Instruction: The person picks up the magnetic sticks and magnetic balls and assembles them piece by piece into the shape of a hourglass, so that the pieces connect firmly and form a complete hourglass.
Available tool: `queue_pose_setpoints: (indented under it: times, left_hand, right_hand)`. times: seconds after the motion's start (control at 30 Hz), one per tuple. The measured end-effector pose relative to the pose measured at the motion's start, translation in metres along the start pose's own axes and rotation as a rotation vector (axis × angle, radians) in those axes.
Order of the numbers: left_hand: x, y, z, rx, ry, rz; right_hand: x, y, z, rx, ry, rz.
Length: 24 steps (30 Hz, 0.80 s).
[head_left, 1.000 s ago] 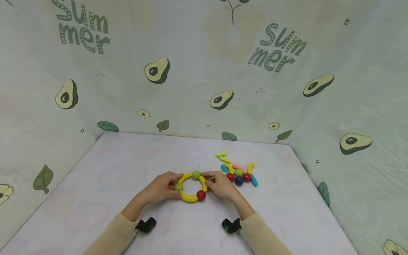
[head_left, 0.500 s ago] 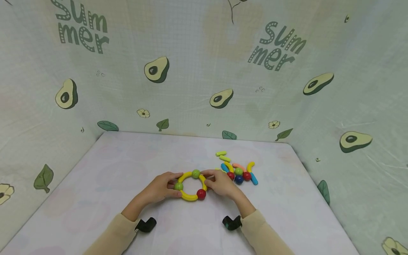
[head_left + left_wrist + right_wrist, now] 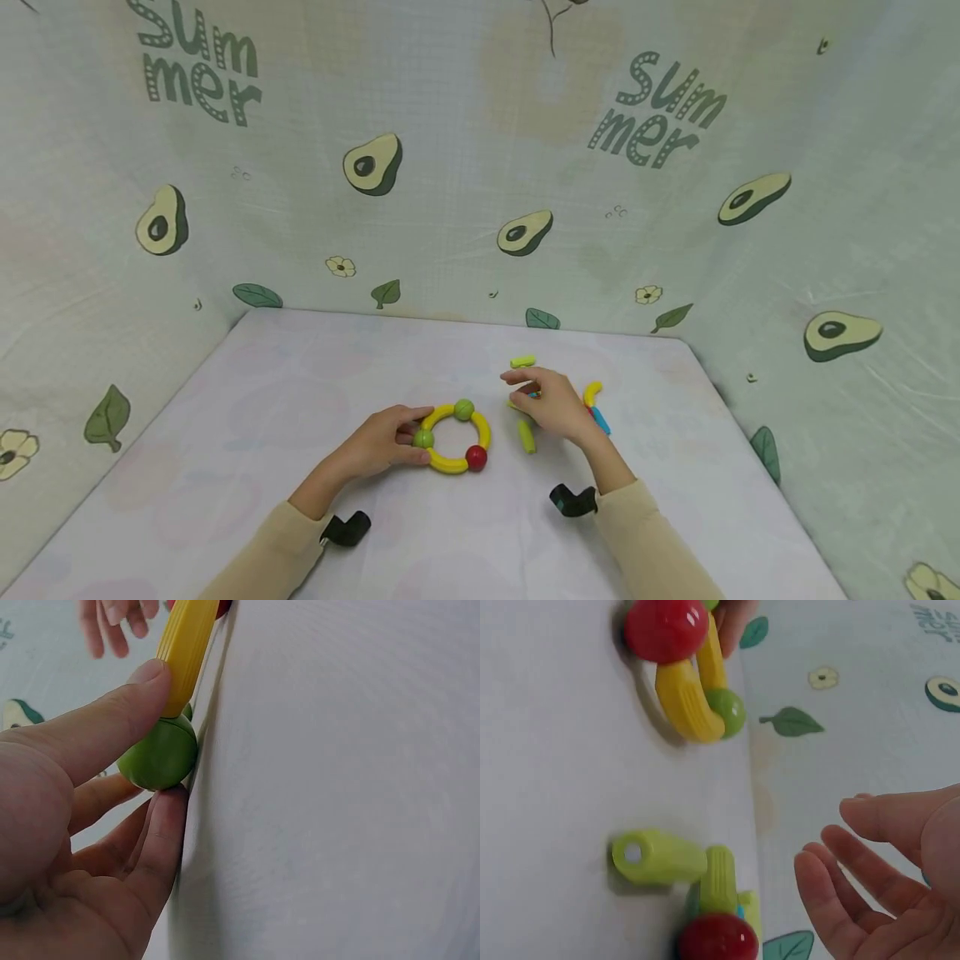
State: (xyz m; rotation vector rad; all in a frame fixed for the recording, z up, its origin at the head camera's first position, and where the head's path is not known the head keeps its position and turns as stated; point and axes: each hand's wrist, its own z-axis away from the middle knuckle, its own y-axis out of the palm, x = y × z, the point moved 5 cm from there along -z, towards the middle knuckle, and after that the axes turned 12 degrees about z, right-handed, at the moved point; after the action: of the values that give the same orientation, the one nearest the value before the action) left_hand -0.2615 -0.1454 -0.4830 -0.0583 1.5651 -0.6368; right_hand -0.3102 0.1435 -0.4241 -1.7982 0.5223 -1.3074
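A ring of yellow curved toy rods and balls lies on the table. It has two green balls and one red ball. My left hand holds its left side, with the thumb on a yellow rod and fingertips at a green ball, as the left wrist view shows. Right of the ring, my right hand hovers over the loose pieces with spread, slightly bent fingers and nothing in them. Just below it lies a short light-green rod, whose end has a silver disc in the right wrist view.
Behind the right hand are another light-green rod, a yellow curved piece and a blue rod. The hand hides most of the pile; a red ball shows in the right wrist view. Patterned cloth walls surround the table.
My right hand has let go of the ring and moved right and back over the loose pieces. The light-green rod beside the ring has come into view. The left hand stays on the ring.
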Motion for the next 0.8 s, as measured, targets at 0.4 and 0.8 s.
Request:
queue_pose_setpoints:
  times: [0.4,0.8]
  left_hand:
    - [-0.001,0.001,-0.001,-0.006,0.009,-0.023]
    - [0.002,0.002,-0.003,-0.017,0.008,-0.032]
  right_hand:
    - [-0.045,-0.031,-0.044,0.043,0.029,0.199]
    - [-0.062,-0.018,-0.065,0.149,0.092,0.230]
